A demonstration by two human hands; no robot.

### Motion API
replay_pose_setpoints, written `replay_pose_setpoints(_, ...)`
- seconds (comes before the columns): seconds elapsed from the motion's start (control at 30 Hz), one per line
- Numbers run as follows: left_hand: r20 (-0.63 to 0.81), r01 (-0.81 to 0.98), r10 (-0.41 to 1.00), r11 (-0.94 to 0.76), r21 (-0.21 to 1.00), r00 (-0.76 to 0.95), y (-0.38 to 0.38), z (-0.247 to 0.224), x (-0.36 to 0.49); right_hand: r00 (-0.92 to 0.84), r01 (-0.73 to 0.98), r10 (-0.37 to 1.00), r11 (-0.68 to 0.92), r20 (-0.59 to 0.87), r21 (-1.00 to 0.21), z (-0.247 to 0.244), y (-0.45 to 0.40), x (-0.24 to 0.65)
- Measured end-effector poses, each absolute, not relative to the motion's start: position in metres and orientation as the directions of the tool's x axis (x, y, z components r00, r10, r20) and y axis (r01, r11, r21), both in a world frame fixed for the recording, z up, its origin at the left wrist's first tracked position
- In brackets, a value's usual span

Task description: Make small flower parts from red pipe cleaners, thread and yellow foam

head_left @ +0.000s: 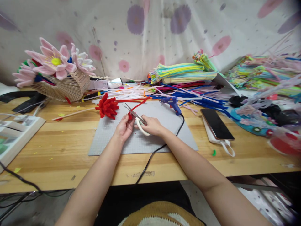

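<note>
Left hand (pixel 124 129): pinching the red pipe cleaner (pixel 141 104) over the grey cutting mat (pixel 113 146)!
Right hand (pixel 152 125): gripping white-handled scissors (pixel 136 116).
Risk: blades awfully close here; one slip could nick the left hand.

Scissors (pixel 137 116) sitting just toward nine o'clock from middle of view, tilting diagonally; slim metal blades pointing toward ten o'clock, tips standing slightly apart; white handles trailing toward four o'clock, one loop showing clearly, rest hiding behind fingers

Red fuzzy strip (pixel 140 104), thin and bendable-looking, running close beside blades; near end bunching into small red clump among fingertips toward seven o'clock, free end reaching toward two o'clock; blades and strip appearing to overlap, contact staying unclear
</note>
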State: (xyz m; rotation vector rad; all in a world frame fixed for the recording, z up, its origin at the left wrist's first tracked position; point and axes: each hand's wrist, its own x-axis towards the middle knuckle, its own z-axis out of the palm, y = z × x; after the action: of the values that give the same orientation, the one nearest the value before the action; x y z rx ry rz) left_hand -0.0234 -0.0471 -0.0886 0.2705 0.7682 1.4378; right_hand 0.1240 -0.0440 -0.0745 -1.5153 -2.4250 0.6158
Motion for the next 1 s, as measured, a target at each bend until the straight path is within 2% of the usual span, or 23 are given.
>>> replay_pose_setpoints(0.23, -0.302, -0.817, 0.951, 0.123, 0.563, -0.064, -0.045, -0.089, -0.025, -0.388, 0.861, 0.921, 0.361, -0.006, -0.358, -0.078, -0.043, 0.121)
replay_pose_setpoints(0.4, -0.280, -0.809, 0.943, 0.020, 0.588, -0.181, -0.042, -0.091, -0.034, -0.393, 0.875, 0.919, 0.361, -0.035, -0.322, -0.068, -0.044, 0.137)
replay_pose_setpoints(0.5, -0.258, -0.773, 0.933, -0.033, 0.633, -0.252, -0.042, -0.093, -0.036, -0.346, 0.922, 0.936, 0.328, -0.057, -0.207, -0.061, -0.046, 0.159)
replay_pose_setpoints(0.6, -0.206, -0.716, 0.931, -0.079, 0.694, -0.301, -0.042, -0.097, -0.036, -0.385, 0.921, 0.919, 0.378, -0.084, -0.092, -0.055, -0.042, 0.178)
replay_pose_setpoints(0.67, -0.160, -0.666, 0.930, -0.110, 0.738, -0.331, -0.041, -0.100, -0.036, -0.425, 0.904, 0.899, 0.417, -0.104, -0.094, -0.051, -0.033, 0.184)
replay_pose_setpoints(0.77, -0.096, -0.591, 0.931, -0.142, 0.794, -0.352, -0.040, -0.103, -0.037, -0.409, 0.899, 0.912, 0.395, -0.040, -0.187, -0.047, -0.007, 0.175)
replay_pose_setpoints(0.87, -0.070, -0.547, 0.934, -0.142, 0.825, -0.349, -0.041, -0.106, -0.038, -0.275, 0.934, 0.960, 0.279, 0.050, -0.222, -0.053, 0.025, 0.150)
replay_pose_setpoints(1.0, -0.074, -0.519, 0.939, -0.119, 0.846, -0.335, -0.043, -0.108, -0.039, -0.149, 0.971, 0.989, 0.146, 0.002, -0.188, -0.071, 0.052, 0.125)
